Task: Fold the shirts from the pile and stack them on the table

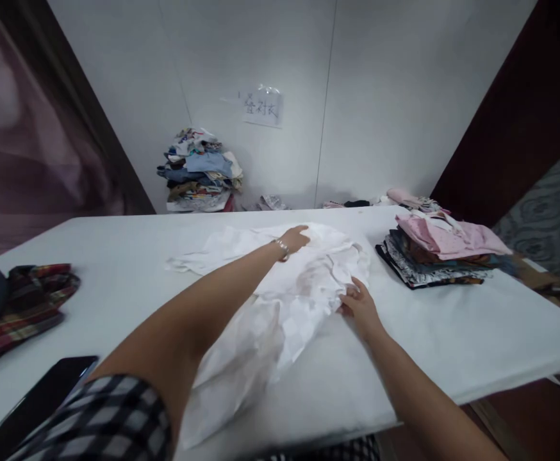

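Note:
A crumpled white shirt (pixel 287 272) with pale brownish patches lies spread over the table in front of me, one part hanging toward the near edge. My left hand (pixel 295 242), with a bracelet at the wrist, reaches across to the far part of the shirt. Its fingers are bent into the fabric and closed on it. Closer to me, my right hand (pixel 361 308) pinches the shirt's right side between thumb and fingers. Some of the right fingertips are hidden by the cloth.
On the white table (pixel 428 326), a stack of folded clothes (pixel 443 250) with a pink garment on top stands at right. A plaid garment (pixel 40 294) and a dark phone (pixel 44 397) lie at left. A tall clothes pile (pixel 200 169) stands beyond the table, below a wall sign (pixel 263 107).

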Available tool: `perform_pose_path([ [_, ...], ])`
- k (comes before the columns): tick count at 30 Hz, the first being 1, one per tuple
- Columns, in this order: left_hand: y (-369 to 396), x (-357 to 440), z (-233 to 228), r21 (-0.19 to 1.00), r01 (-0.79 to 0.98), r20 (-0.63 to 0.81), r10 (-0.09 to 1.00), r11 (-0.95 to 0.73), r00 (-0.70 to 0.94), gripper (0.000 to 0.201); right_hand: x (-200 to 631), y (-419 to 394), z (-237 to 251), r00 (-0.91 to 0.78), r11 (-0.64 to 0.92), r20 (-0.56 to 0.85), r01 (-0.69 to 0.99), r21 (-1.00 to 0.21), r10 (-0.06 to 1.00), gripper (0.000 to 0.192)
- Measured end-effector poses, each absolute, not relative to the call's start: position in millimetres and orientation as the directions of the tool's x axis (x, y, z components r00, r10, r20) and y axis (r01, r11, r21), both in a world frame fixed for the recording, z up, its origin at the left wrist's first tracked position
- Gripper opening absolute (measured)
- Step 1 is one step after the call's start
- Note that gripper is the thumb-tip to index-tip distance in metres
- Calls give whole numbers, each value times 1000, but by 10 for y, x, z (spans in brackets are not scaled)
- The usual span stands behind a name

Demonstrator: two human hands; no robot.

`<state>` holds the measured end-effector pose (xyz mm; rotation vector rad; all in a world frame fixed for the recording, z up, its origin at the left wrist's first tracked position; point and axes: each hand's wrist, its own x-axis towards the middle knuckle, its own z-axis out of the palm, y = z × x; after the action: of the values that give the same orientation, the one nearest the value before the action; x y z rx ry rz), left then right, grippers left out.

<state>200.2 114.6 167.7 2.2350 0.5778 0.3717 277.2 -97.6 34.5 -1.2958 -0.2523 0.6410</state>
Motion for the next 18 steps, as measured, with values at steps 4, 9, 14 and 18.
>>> perform_pose_path([
  [4, 1012, 1231, 1205, 670, 391, -3, 524, -631, 852, 27, 2843, -984, 219, 737, 63, -72, -154, -986, 672, 97],
  [9, 643, 21, 790, 447, 504, 17, 571, -739, 821, 46, 2875, -978, 253, 677, -17, -37, -36, -999, 735, 80],
  [14, 271, -611, 526, 307, 664, 15, 701, -682, 713, 55, 2947, -1008, 261, 784, 39, -22, -60, -997, 620, 78],
  [18, 138, -636, 554, 333, 718, -52, 748, -612, 662, 29, 3024, -1038, 253, 855, 0, 18, 22, -1000, 518, 72],
])
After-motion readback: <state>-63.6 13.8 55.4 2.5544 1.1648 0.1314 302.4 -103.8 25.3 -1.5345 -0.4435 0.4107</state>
